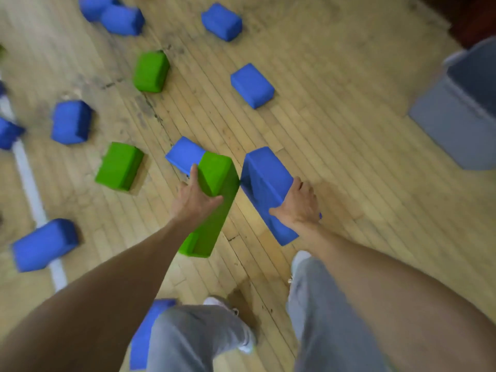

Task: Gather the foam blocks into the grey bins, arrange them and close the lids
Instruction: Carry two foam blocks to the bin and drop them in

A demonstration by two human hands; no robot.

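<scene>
From the head view, the left hand (193, 200) grips a long green foam block (212, 208), and the right hand (298, 204) clasps a blue foam block (264, 183) – their upper corners touch. Left of the green foam block, loose blue and green blocks lie scattered on the wooden floor (335, 130). Well to its right stands an open grey bin (456, 124) – partly cut off.

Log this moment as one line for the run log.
left hand: holds green block | right hand: holds blue block | grey bin: open, far right | many blocks on floor
</scene>
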